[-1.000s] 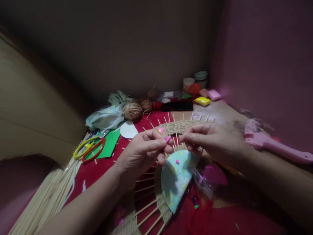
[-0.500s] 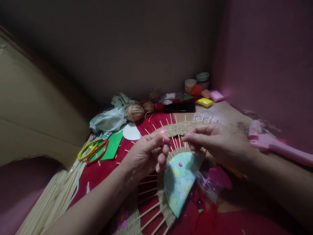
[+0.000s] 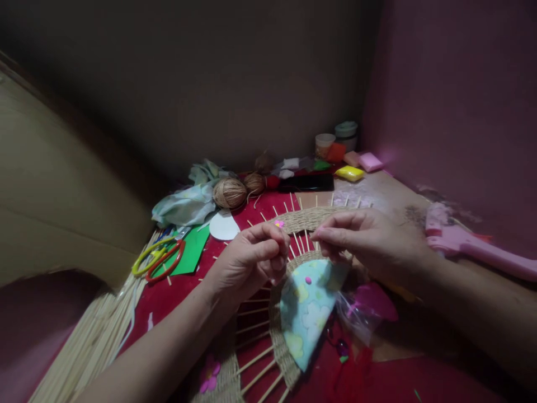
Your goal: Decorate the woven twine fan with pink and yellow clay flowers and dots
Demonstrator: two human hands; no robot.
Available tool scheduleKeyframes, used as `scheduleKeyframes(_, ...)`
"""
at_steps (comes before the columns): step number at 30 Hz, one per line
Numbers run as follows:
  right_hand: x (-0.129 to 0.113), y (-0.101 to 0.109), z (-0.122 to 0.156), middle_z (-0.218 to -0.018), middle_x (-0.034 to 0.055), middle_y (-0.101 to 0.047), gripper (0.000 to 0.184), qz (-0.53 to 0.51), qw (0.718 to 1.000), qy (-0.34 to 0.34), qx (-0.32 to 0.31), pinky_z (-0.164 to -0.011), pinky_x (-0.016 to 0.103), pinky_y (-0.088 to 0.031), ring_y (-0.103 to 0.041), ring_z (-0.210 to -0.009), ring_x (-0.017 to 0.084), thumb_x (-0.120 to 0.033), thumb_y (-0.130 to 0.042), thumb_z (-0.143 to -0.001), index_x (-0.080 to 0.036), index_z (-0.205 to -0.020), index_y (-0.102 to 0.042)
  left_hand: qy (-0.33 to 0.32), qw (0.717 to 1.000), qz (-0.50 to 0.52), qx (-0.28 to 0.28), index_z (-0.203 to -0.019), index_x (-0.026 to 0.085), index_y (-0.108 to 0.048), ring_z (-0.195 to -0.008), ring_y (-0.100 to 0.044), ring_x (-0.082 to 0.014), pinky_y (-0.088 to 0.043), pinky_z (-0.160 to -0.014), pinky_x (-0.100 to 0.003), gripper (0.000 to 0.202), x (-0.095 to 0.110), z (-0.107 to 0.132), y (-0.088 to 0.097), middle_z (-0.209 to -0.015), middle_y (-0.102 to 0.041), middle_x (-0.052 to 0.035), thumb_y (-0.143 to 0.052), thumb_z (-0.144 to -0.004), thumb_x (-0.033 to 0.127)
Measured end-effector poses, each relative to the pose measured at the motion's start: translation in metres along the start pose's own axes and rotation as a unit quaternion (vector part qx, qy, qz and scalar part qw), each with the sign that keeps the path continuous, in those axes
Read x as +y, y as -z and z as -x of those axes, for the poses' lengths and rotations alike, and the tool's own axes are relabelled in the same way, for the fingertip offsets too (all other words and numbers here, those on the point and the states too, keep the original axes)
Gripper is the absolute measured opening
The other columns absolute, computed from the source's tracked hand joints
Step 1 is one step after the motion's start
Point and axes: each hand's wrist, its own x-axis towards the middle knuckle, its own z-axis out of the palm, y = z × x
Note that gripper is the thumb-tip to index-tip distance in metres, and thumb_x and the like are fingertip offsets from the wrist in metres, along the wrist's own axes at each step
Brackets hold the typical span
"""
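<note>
My left hand (image 3: 255, 254) is closed, thumb and fingers curled together; whatever is in them does not show. My right hand (image 3: 361, 238) pinches a small pink piece that looks like clay (image 3: 320, 230) between thumb and forefinger. Both hands hover over a half-round fan (image 3: 310, 221) of twine woven around thin sticks. At its centre is a pale blue flowered cloth half-circle (image 3: 310, 313), with a small pink oval (image 3: 308, 280) lying on it. One pink flower with a yellow middle (image 3: 279, 224) sits on the outer woven band, and another pink flower (image 3: 210, 375) is lower left.
Scissors (image 3: 168, 260) lie on green sheet (image 3: 195, 252) at left, beside a bundle of sticks (image 3: 84, 341). Behind are twine balls (image 3: 230, 193), a black phone-like object (image 3: 307, 182) and coloured packets (image 3: 350, 173). A pink glue gun (image 3: 474, 243) and plastic bag (image 3: 356, 316) are at right.
The pink bit seen at my left fingertips before is no longer visible there, and those fingers have curled in. Pink now shows at my right fingertips.
</note>
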Motion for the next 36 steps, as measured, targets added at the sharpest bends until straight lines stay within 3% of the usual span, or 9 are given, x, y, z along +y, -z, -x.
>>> scheduleKeyframes(3,0.002,0.0,-0.001,-0.061,-0.0004,-0.059,0.026,-0.005,1.0,0.008,0.001,-0.052,0.022,-0.035,-0.048,-0.056,0.008,-0.041,-0.068,-0.078,-0.016,-0.072,-0.067,0.032,0.999,-0.016,0.007,-0.084,0.011,-0.07,-0.051,-0.061,-0.0076,-0.053,-0.045,-0.015,0.01,0.0,-0.001,-0.001,-0.065,-0.065,-0.002,-0.069,-0.077,0.018)
scheduleKeyframes(6,0.003,0.001,-0.002,-0.061,-0.0006,-0.059,0.025,-0.007,1.0,0.021,-0.008,-0.053,0.022,-0.035,-0.048,-0.056,0.008,-0.04,-0.069,-0.077,-0.016,-0.072,-0.067,0.056,0.997,-0.037,-0.029,-0.091,0.009,-0.07,-0.059,-0.066,-0.0116,-0.056,-0.051,-0.018,0.015,-0.002,-0.001,-0.003,-0.073,-0.069,-0.0067,-0.068,-0.078,0.016)
scheduleKeyframes(9,0.002,0.002,-0.001,-0.061,-0.0004,-0.058,0.027,0.004,1.0,0.024,-0.007,-0.052,0.022,-0.034,-0.047,-0.056,0.008,-0.041,-0.067,-0.078,-0.015,-0.07,-0.067,0.065,0.996,-0.054,-0.03,-0.086,0.01,-0.069,-0.05,-0.064,-0.0103,-0.053,-0.043,-0.018,0.014,-0.004,-0.001,-0.003,-0.068,-0.067,-0.0036,-0.066,-0.08,0.023)
scheduleKeyframes(15,0.003,0.003,-0.002,-0.06,-0.0002,-0.058,0.025,0.009,1.0,0.008,0.0,-0.05,0.023,-0.033,-0.047,-0.053,0.008,-0.04,-0.068,-0.078,-0.016,-0.073,-0.067,0.082,0.987,-0.128,0.046,-0.067,0.013,-0.06,-0.03,-0.048,-0.0053,-0.038,-0.027,-0.013,0.035,-0.004,0.001,0.005,-0.048,-0.057,0.0024,-0.062,-0.081,0.044)
scheduleKeyframes(18,0.003,0.003,-0.003,-0.06,0.0,-0.058,0.025,0.015,1.0,0.015,-0.001,-0.05,0.023,-0.033,-0.046,-0.053,0.008,-0.04,-0.067,-0.078,-0.015,-0.07,-0.066,0.093,0.981,-0.159,0.053,-0.075,0.013,-0.063,-0.037,-0.053,-0.0055,-0.043,-0.033,-0.013,0.019,-0.002,0.002,0.004,-0.053,-0.061,0.0024,-0.069,-0.078,0.031)
scheduleKeyframes(22,0.002,0.003,-0.002,-0.06,0.0,-0.058,0.027,0.026,0.999,0.018,0.002,-0.05,0.023,-0.033,-0.046,-0.053,0.008,-0.041,-0.067,-0.078,-0.015,-0.07,-0.066,0.098,0.979,-0.177,-0.007,-0.085,0.012,-0.065,-0.051,-0.063,-0.009,-0.053,-0.049,-0.018,0.012,0.0,0.002,-0.004,-0.064,-0.069,-0.0026,-0.071,-0.075,0.015)
scheduleKeyframes(28,-0.001,0.001,-0.001,-0.06,-0.0006,-0.057,0.029,0.021,0.999,0.031,0.003,-0.051,0.022,-0.034,-0.046,-0.055,0.008,-0.042,-0.067,-0.078,-0.015,-0.069,-0.065,0.115,0.979,-0.169,-0.023,-0.081,0.014,-0.057,-0.052,-0.066,-0.0144,-0.049,-0.038,-0.018,0.013,-0.001,0.003,-0.008,-0.067,-0.069,-0.0021,-0.068,-0.077,0.019)
scheduleKeyframes(33,-0.001,0.001,-0.001,-0.06,-0.0004,-0.057,0.029,0.033,0.999,0.029,0.003,-0.049,0.022,-0.034,-0.045,-0.054,0.008,-0.042,-0.065,-0.078,-0.015,-0.068,-0.065,0.091,0.944,-0.316,-0.004,-0.072,0.013,-0.06,-0.044,-0.054,-0.0055,-0.039,-0.039,-0.013,0.019,0.003,0.007,-0.009,-0.057,-0.06,0.0024,-0.066,-0.08,0.029)
scheduleKeyframes(36,-0.001,0.001,-0.001,-0.059,-0.001,-0.057,0.028,0.033,0.999,0.034,0.004,-0.05,0.022,-0.034,-0.046,-0.054,0.008,-0.042,-0.066,-0.078,-0.015,-0.069,-0.065,0.069,0.903,-0.421,-0.045,-0.077,0.014,-0.064,-0.056,-0.054,-0.005,-0.042,-0.051,-0.014,0.009,0.005,0.008,-0.013,-0.065,-0.06,0.0026,-0.068,-0.078,0.022)
